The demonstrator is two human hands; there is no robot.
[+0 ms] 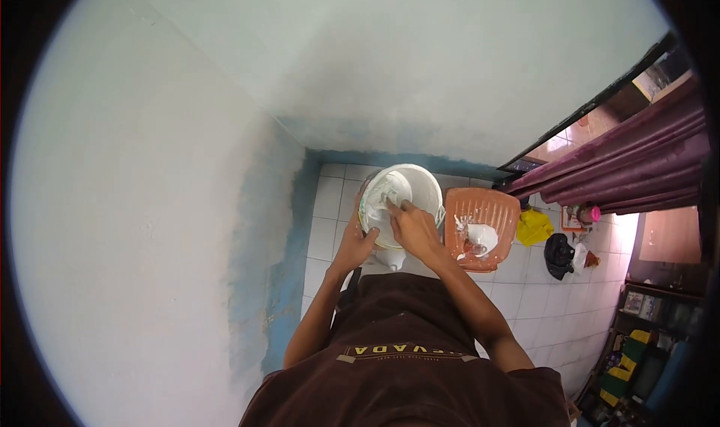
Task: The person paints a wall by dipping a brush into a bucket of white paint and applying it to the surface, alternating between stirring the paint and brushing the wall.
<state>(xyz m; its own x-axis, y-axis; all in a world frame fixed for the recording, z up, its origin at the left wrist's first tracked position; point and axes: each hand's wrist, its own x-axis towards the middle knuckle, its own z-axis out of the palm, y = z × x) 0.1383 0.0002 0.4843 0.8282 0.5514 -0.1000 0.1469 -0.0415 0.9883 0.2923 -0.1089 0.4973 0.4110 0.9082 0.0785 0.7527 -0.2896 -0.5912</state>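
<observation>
A white bucket (427, 191) is tilted in front of me with its opening facing up toward me, and white paint (379, 218) shows inside. My left hand (357, 241) is closed on the bucket's near left side, thumb at the rim. My right hand (411, 226) reaches over the near rim into the opening, fingers bent inward close to the paint. Whatever those fingers may hold is too small to make out. Just right of the bucket lies an orange paint tray (457, 202) with a ribbed slope and a pool of white paint in it.
Pale walls with a blue lower band (300, 194) meet at the corner. Right of the tray lie a yellow bag (534, 227), a black plastic bag (559, 256) and a pink-lidded container (591, 214) on white tiles. A purple curtain (622, 157) hangs above; a dark shelf (637, 296) stands lower right.
</observation>
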